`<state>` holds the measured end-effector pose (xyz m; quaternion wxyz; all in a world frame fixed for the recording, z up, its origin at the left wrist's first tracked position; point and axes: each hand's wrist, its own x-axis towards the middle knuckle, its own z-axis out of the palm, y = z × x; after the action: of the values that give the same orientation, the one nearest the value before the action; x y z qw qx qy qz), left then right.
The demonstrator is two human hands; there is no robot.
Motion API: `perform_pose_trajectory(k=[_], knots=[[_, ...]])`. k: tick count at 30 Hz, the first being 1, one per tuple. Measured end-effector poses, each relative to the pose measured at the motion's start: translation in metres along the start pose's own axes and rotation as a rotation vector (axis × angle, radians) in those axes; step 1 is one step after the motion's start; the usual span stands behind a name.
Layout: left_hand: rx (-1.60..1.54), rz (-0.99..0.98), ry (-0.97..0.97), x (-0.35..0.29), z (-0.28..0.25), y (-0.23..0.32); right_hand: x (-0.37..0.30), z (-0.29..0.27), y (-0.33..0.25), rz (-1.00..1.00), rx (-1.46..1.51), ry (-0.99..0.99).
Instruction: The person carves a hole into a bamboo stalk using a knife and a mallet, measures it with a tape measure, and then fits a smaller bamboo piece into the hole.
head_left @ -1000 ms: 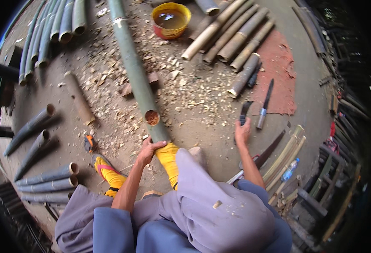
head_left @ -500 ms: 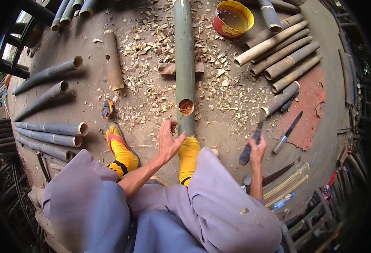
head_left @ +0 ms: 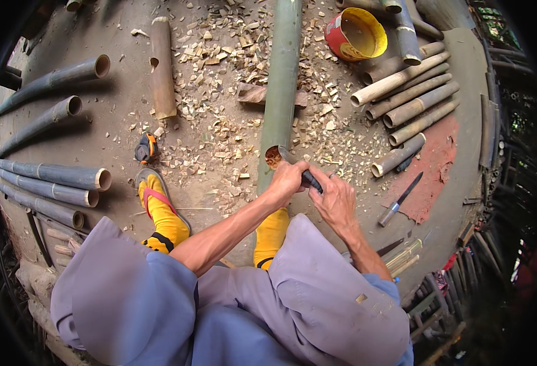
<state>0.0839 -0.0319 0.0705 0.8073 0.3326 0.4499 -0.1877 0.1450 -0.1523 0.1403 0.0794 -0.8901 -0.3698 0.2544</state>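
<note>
Cloth of my loose mauve-grey trousers (head_left: 335, 268) fills the lower centre. Beyond, my yellow-socked foot (head_left: 273, 235) sits by the near end of a long green bamboo pole (head_left: 280, 91) running to the top edge, perhaps bracing it. Mid-frame, my left hand (head_left: 288, 179) curls its fingers round a dark-handled metal blade (head_left: 311, 181) and my right hand (head_left: 335, 200) clamps its butt, likely for control, tip at the pole's round hole (head_left: 273, 157). A flat reddish-brown block (head_left: 253, 94), upper centre, seemingly props the pole.

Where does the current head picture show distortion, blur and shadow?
Head view: the left tubes seem bowed by the lens; head view: left trouser leg is smeared; head view: soft shadow lies beside those tubes; head view: left hand, right hand and tool look sharper.
</note>
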Motion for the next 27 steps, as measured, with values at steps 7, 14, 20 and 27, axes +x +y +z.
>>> perform_pose_trajectory(k=[7, 14, 20, 27], knots=[[-0.573, 0.024, -0.246, -0.01, -0.013, -0.001, 0.045, -0.048, -0.033, -0.266, -0.41, -0.225], [-1.017, 0.047, -0.443, -0.018, -0.023, -0.004, 0.076, -0.056, -0.056, -0.674, -0.71, -0.199], [-1.146, 0.041, -0.352, -0.01, -0.011, 0.005, 0.122, -0.049, -0.062, -0.706, -0.736, -0.385], [-0.39, -0.049, -0.04, -0.024, 0.007, -0.029, 0.019, -0.016, 0.005, -0.283, -0.112, -0.429]])
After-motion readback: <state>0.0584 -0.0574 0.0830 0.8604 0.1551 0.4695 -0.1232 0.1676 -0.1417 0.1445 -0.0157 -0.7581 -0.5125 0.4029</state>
